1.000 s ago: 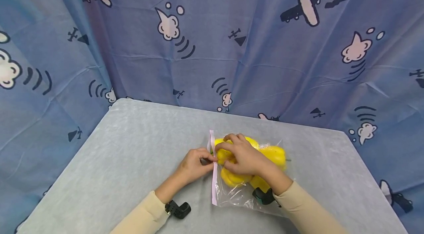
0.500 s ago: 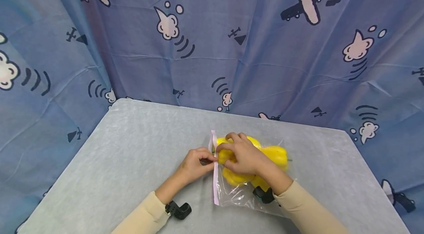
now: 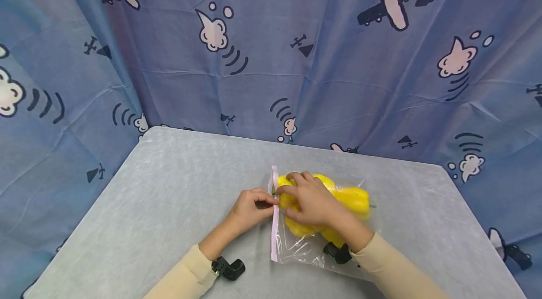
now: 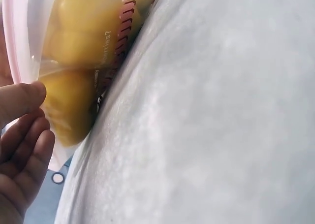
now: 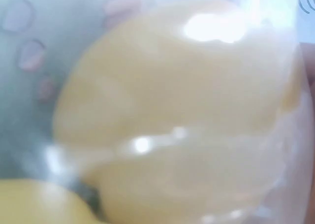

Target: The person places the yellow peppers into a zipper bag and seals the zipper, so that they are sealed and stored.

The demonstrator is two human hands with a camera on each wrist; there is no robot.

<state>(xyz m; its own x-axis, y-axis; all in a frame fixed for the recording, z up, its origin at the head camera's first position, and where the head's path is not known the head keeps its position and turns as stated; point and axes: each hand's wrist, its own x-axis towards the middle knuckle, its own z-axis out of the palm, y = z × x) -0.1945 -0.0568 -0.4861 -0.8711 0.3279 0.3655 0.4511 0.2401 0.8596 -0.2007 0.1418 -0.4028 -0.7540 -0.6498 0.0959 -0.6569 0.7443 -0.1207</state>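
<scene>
A clear zip bag [image 3: 300, 252] with a pink zip strip [image 3: 274, 242] along its left side lies on the table. Inside it are several yellow bell peppers [image 3: 351, 199], some with green stems showing. My left hand [image 3: 250, 208] pinches the strip near its middle between thumb and fingertips; in the left wrist view, the thumb [image 4: 24, 100] presses against the bag's edge. Over the peppers, my right hand [image 3: 311, 200] grips the bag with curled fingers, index fingertip close by the strip. A pepper [image 5: 172, 86] behind shiny film fills the right wrist view.
The grey table [image 3: 169, 186] ends at a blue curtain [image 3: 262, 54] printed with planes and clouds. A black wrist camera [image 3: 228, 268] sits beside the left cuff, and another wrist camera [image 3: 338, 253] overlaps the bag below the right wrist.
The bag and its peppers have shifted slightly to the right. Both hands stay nearly in place, the left still pinching the strip and the right still gripping over the peppers.
</scene>
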